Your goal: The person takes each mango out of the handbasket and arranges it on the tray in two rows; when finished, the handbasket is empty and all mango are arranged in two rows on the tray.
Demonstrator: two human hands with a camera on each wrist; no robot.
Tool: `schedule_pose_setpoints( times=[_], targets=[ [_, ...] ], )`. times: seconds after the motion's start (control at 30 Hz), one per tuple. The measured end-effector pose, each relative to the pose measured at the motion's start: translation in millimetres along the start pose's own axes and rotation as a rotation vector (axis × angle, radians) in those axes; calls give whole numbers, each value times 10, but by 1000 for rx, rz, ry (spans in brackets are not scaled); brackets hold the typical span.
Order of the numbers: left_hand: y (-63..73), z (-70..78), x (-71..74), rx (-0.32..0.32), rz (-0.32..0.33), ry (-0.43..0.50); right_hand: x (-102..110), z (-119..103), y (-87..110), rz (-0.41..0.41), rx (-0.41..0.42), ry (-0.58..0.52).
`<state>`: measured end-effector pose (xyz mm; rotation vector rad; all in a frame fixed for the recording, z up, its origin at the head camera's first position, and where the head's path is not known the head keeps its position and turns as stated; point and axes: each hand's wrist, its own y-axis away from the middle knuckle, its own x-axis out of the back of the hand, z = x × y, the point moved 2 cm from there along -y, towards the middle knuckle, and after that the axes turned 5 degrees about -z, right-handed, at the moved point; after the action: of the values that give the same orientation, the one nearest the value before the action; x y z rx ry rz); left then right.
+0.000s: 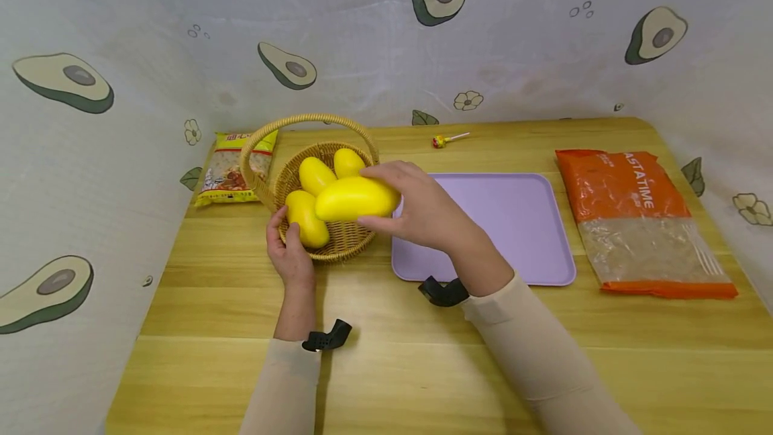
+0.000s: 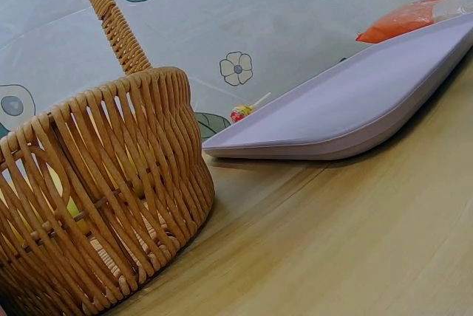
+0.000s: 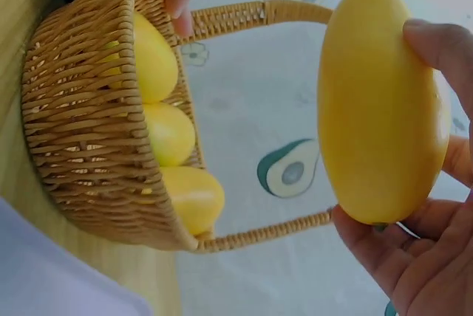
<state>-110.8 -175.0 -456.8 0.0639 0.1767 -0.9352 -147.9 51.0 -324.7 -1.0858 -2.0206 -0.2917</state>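
Observation:
A yellow mango (image 1: pixel 357 198) is held above the wicker basket (image 1: pixel 345 244) by my right hand (image 1: pixel 423 205), its thumb and fingers around one end. Seen from the right wrist, this mango (image 3: pixel 380 102) is raised clear of the basket (image 3: pixel 89 117). My left hand (image 1: pixel 291 254) grips the basket's near-left rim beside the handle base. Inside the basket lie three more yellow mangoes, one near the left hand (image 1: pixel 306 219), one behind it (image 1: pixel 317 176) and one at the back right (image 1: pixel 348 162). In the left wrist view the basket's woven side (image 2: pixel 111 183) fills the left, and that hand is mostly out of sight.
Right of the basket a lilac tray (image 1: pixel 513 220) lies on the wooden table (image 1: pixel 386 368). A lollipop (image 1: pixel 447 140) is behind the tray. An orange-and-clear bag (image 1: pixel 649 220) lies at the right, a yellow food packet (image 1: pixel 232 170) at the back left. The basket's handle (image 1: pixel 308 117) arches upward.

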Motion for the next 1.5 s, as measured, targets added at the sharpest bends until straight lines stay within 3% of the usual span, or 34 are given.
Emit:
schedule_pose_setpoints(
  times=[0.37,0.6,0.77,0.9,1.07,1.3,1.5],
  targets=[
    [9,6,0,7,-1,3,-63,491,472,-82,-99,-219],
    [3,14,-6,8,-6,12,68,795,580,-31,-189,-261],
    [-3,9,-2,0,0,8,277,906,498,-17,-238,-164],
    [6,7,-3,2,-3,11,473,946,355,-57,-303,-124],
    [17,-3,3,5,-9,7,642,985,120,-104,-323,-113],
    [30,12,18,8,10,6,707,1017,-160,-160,-361,-102],
    [23,12,-2,10,-13,6,672,1051,-275,-191,-368,-130]
  ],
)
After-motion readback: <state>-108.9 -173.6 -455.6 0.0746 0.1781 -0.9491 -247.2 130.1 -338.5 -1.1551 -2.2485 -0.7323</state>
